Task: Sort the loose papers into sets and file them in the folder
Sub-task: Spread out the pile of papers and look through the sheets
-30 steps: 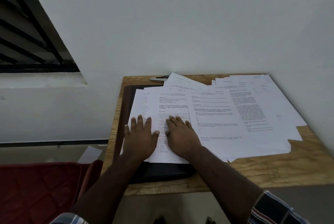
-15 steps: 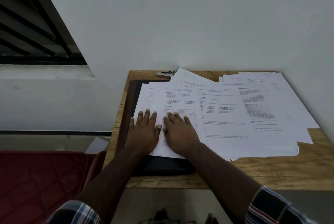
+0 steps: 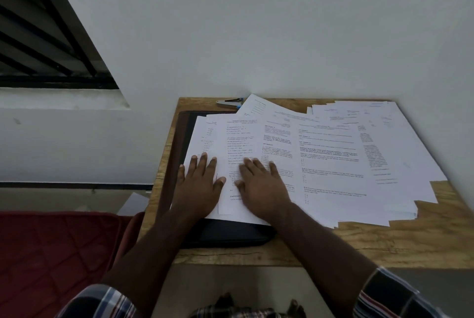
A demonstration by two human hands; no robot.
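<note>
Head view: left hand (image 3: 198,186) and right hand (image 3: 261,189) press papers (image 3: 333,163), fingers straight.

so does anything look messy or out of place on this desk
Yes. The loose papers lie fanned in a skewed, overlapping spread across the wooden table, burying most of the black folder. One sheet seems to lie on the floor left of the table. Both hands rest flat on the sheets.
</note>
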